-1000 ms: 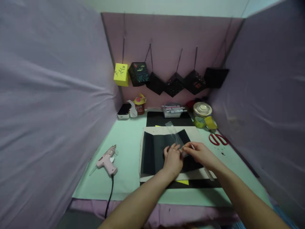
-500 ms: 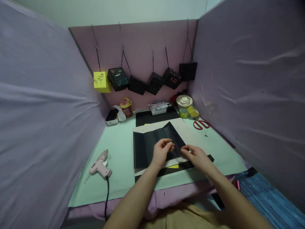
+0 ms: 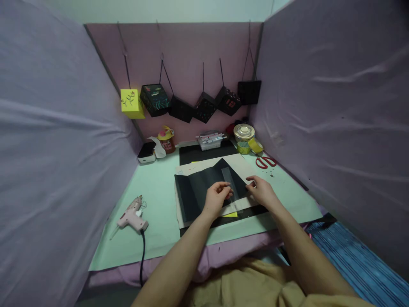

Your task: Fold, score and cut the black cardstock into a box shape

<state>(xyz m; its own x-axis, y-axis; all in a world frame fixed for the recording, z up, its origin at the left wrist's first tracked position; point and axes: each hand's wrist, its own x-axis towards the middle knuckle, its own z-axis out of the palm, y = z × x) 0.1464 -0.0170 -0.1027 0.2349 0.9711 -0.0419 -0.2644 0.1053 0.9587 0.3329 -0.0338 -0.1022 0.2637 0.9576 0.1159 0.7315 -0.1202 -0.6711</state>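
A black paper sheet (image 3: 194, 192) with visible creases lies on a pale board (image 3: 183, 169) in front of me. A clear ruler (image 3: 226, 174) rests across its right part. My left hand (image 3: 215, 198) is closed over the sheet beside the ruler, thumb and fingertips together; what they hold, if anything, I cannot make out. My right hand (image 3: 260, 192) pinches the right corner of the black sheet between thumb and fingers. Under the board, a darker black sheet (image 3: 204, 229) and a bit of yellow paper (image 3: 230, 215) stick out.
A pink glue gun (image 3: 134, 216) with a cord lies left. Red-handled scissors (image 3: 266, 162), tape rolls (image 3: 243, 148) and a round tin (image 3: 244, 131) stand at right. A box of pens (image 3: 211, 140) and a lidded cup (image 3: 166, 140) are behind. Decorated boxes (image 3: 155, 100) hang above.
My right hand has moved slightly away from me and closed on the sheet's corner. The black sheet has turned a little, and more of the ruler shows. The view has shifted slightly.
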